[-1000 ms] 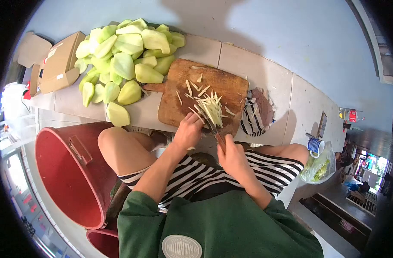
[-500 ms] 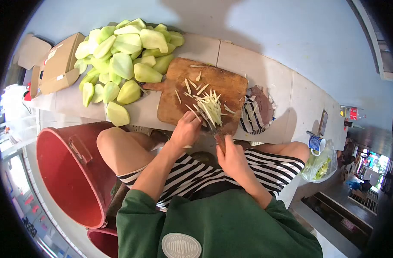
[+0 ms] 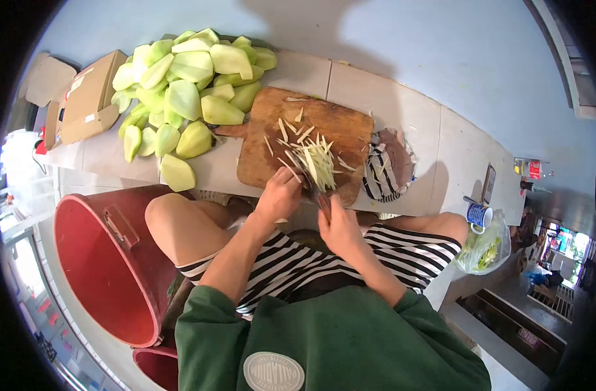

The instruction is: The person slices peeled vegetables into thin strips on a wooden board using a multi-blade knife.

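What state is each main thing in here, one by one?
Knife: in the right hand's grip
Left hand: curled
Pale strips: cut, loosely piled
Cutting board: strewn with strips
Green pieces: peeled, heaped
Cardboard box: open
Cloth: crumpled
Red bucket: open
Plastic bag: holding greens

Reads PALLADIUM across the oval badge (image 3: 274,373) on the green top (image 3: 350,332) at six o'clock, with smaller rim lettering too tiny to make out. Carries pale print on the blue mug (image 3: 478,215) at three o'clock, illegible. Shows a red label (image 3: 534,170) on the bottle (image 3: 521,167) near three and a white label (image 3: 91,116) on the cardboard box (image 3: 89,94) toward ten, both unreadable.
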The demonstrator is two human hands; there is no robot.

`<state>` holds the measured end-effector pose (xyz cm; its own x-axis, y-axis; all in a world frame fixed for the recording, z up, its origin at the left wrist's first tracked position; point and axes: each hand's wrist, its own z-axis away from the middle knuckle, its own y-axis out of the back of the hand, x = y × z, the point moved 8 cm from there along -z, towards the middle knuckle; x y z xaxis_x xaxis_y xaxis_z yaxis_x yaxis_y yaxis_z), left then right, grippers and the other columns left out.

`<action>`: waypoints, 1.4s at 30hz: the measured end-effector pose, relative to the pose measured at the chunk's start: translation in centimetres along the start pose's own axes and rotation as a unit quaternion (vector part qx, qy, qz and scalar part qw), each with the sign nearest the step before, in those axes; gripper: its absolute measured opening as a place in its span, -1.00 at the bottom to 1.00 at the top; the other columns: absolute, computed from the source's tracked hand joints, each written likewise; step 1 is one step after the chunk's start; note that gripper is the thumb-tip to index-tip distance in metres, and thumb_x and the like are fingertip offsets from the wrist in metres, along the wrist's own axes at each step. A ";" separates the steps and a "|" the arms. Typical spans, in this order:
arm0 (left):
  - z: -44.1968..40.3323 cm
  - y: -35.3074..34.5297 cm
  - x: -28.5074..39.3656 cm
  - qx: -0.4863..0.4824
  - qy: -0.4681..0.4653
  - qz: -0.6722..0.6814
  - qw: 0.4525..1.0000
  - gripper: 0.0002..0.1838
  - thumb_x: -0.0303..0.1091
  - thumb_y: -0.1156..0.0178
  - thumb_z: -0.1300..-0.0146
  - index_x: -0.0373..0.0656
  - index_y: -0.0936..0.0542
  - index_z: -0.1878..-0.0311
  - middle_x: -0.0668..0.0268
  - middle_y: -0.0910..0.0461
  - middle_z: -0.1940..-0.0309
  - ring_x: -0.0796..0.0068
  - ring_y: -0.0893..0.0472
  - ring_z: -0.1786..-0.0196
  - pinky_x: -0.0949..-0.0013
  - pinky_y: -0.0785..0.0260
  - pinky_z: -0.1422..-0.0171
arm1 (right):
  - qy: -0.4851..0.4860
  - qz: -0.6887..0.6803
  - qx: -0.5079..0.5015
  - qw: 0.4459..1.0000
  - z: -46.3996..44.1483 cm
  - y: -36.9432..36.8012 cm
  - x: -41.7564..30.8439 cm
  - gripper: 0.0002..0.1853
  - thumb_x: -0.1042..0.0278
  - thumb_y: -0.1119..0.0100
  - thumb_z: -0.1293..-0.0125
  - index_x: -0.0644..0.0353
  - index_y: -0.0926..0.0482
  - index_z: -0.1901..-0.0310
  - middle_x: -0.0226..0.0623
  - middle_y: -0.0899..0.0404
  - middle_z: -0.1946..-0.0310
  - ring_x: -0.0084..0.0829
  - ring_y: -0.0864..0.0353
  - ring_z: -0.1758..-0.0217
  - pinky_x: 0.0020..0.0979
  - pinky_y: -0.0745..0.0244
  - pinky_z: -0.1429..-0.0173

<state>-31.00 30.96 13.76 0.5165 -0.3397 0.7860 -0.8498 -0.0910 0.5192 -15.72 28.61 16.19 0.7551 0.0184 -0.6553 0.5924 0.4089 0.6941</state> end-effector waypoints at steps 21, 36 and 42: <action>0.7 -0.1 -0.7 -0.015 0.017 0.007 1.000 -0.76 -0.67 -0.30 -0.06 -0.31 -0.66 0.15 0.06 -0.67 0.05 -0.07 -0.65 -0.01 0.05 -0.57 -0.07 | -0.030 -0.018 -0.038 0.999 1.2 1.7 -1.9 -0.73 0.38 -0.19 -0.43 0.33 -0.31 0.08 0.28 -0.57 0.51 0.37 -0.62 0.34 0.21 -0.45 0.29; 0.5 1.0 -1.0 0.009 0.035 -0.022 0.999 -0.78 -0.65 -0.37 0.01 -0.25 -0.70 0.23 0.16 -0.72 0.21 0.01 -0.69 0.04 0.08 -0.58 -0.06 | -0.033 -0.071 -0.002 0.997 0.4 3.1 -1.8 -0.73 0.37 -0.22 -0.43 0.31 -0.32 0.11 0.22 -0.55 0.53 0.36 -0.60 0.35 0.18 -0.41 0.28; 0.7 0.6 -1.2 0.008 0.044 -0.023 0.999 -0.76 -0.66 -0.36 -0.01 -0.25 -0.71 0.20 0.14 -0.73 0.18 0.01 -0.69 0.02 0.08 -0.58 -0.08 | 0.008 -0.027 -0.006 1.000 1.1 2.9 -1.7 -0.72 0.36 -0.23 -0.43 0.30 -0.30 0.10 0.20 -0.56 0.54 0.35 -0.61 0.36 0.17 -0.43 0.30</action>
<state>-32.19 30.65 12.84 0.5624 -0.2518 0.7876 -0.8257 -0.1200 0.5512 -14.92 28.73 19.67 0.7172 0.0105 -0.6968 0.6293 0.4199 0.6540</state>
